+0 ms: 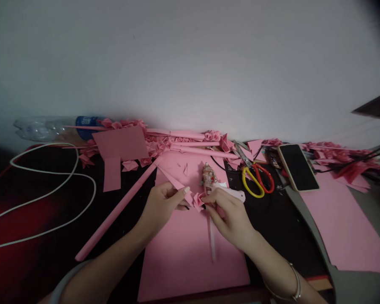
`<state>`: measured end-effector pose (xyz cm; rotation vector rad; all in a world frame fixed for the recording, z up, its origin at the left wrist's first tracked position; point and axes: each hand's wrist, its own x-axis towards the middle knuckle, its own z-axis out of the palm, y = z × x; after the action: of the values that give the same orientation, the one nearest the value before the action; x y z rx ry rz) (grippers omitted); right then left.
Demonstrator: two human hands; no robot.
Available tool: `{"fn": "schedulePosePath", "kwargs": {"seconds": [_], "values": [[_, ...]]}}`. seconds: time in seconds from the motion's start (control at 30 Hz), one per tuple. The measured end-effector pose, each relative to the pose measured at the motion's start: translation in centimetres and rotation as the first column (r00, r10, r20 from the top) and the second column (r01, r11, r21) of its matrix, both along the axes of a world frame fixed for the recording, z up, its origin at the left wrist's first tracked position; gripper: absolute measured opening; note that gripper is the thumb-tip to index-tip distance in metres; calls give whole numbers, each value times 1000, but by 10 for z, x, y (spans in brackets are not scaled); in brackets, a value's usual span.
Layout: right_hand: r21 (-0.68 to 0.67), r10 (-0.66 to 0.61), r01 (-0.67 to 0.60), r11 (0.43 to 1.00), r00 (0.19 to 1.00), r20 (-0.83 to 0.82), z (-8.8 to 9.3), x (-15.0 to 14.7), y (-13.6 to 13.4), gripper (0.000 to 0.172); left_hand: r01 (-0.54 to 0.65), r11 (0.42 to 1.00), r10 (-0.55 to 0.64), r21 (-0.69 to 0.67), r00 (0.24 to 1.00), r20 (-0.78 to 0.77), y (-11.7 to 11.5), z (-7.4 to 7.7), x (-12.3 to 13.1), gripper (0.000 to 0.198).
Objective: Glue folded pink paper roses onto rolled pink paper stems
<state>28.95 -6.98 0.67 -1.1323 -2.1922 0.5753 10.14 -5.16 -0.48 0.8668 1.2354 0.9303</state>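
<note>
Both forearms enter from the near edge of the black desk, and the hands meet above a pink card sheet at mid-desk. The left hand is raised, its fingers closed in a pinch on a folded pink paper strip where it meets a small pink paper flower. The right hand, with a metal bangle at the wrist, has its fingers curled almost shut against the flower. A pale strip hangs below the hands. Just beyond lies a floral-patterned object. A rolled pink paper tube lies left; red-and-yellow-handled scissors and a phone lie right. Paper roses line the far edge.
</note>
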Motion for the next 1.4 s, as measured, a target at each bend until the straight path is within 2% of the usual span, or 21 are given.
{"fn": "schedulePosePath", "kwargs": {"seconds": [0.23, 0.33, 0.43, 0.57, 0.7, 0.87, 1.0, 1.17, 1.4], "values": [[-1, -13, 13, 1000, 1000, 3, 1, -2, -2, 14, -12, 1000, 12, -23, 1000, 9, 1, 1, -1, 19], [-16, -45, 44, 999, 997, -63, 3, 1, -3, 24, -36, 999, 37, -26, 999, 40, 2, -1, -3, 21], [9, -125, 126, 992, 987, -99, 8, 8, 0, 35, -83, 996, 86, -30, 987, 137, 4, -3, -6, 21], [93, -235, 230, 969, 971, 39, 15, 22, 13, 44, -136, 988, 150, -69, 952, 266, 7, -3, -9, 24], [60, -251, 245, 968, 955, 161, 17, 29, 21, 51, -172, 980, 195, -101, 934, 298, 8, -2, -10, 24], [97, -135, 135, 986, 991, -6, 17, 21, 14, 32, -130, 990, 141, -56, 950, 279, 7, -3, -10, 21], [98, -10, 19, 995, 996, -85, 11, 7, 4, 23, -36, 999, 34, 8, 986, 163, 4, -4, -7, 22], [60, 1, 5, 998, 996, -94, 2, -2, 0, 14, 59, 997, -62, 48, 996, 61, 3, -1, -5, 25], [5, 1, 0, 1000, 994, -107, -1, -3, 1, 16, 72, 997, -73, 34, 997, 27, 2, -1, -5, 24]]}}
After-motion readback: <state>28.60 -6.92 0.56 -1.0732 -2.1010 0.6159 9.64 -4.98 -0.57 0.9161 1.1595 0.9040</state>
